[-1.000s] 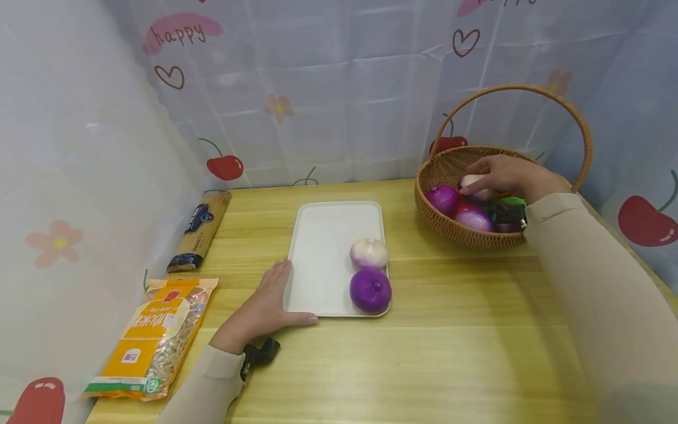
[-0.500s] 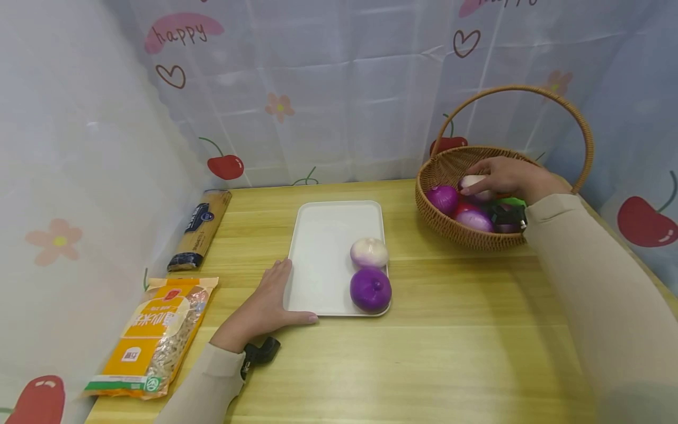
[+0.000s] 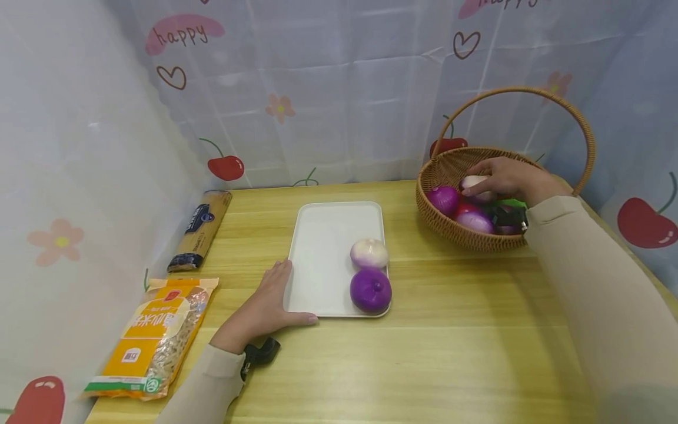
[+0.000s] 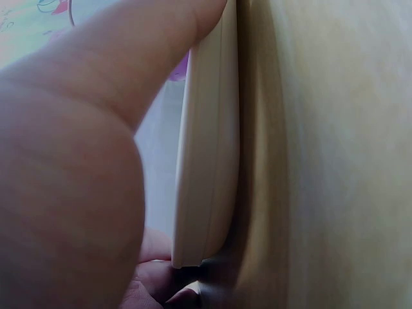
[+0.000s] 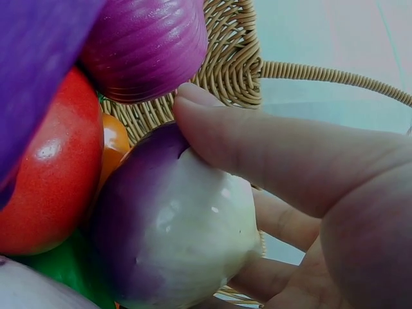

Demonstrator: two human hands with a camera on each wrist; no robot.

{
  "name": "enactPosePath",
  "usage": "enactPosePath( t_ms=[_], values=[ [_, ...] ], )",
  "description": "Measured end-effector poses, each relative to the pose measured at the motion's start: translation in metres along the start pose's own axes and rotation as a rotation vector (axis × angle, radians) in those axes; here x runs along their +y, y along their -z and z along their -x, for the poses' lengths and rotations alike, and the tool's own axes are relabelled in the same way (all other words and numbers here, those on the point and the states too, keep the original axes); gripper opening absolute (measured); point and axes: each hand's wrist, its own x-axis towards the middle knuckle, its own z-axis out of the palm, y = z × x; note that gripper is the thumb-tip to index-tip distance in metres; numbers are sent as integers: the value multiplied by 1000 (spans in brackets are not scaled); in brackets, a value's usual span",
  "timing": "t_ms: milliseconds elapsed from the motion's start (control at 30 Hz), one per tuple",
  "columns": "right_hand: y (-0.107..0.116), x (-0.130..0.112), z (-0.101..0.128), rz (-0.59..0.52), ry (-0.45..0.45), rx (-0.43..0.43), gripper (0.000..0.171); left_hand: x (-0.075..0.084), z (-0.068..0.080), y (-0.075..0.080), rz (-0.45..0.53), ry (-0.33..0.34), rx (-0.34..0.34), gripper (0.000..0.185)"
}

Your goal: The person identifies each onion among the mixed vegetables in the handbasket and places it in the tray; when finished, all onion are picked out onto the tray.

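Observation:
A white tray lies on the table with a white-and-purple turnip and a purple onion along its right side. My left hand rests at the tray's near left corner, thumb along the near edge and fingers against the left edge. My right hand reaches into the wicker basket. There its thumb and fingers grip another white-and-purple turnip from both sides. A red tomato, a purple onion and something green lie beside that turnip.
The basket's tall handle arches over the right wrist. A spaghetti pack and an orange bag of grain lie on the table's left side. Printed curtains close off the back and sides.
My right thumb and fingers have settled a little closer round the turnip in the basket. The left hand and the tray have stayed in place.

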Motion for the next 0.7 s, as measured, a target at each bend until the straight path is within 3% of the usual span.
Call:
enactPosePath(
  t_ms=[433,700],
  values=[
    [0,0,1,-1,3,24,87,-1,0,-1,1,9,-6,143],
    [-1,-6,2,-73,12,36,84,-1,1,0,-1,7,-4,143]
  ],
)
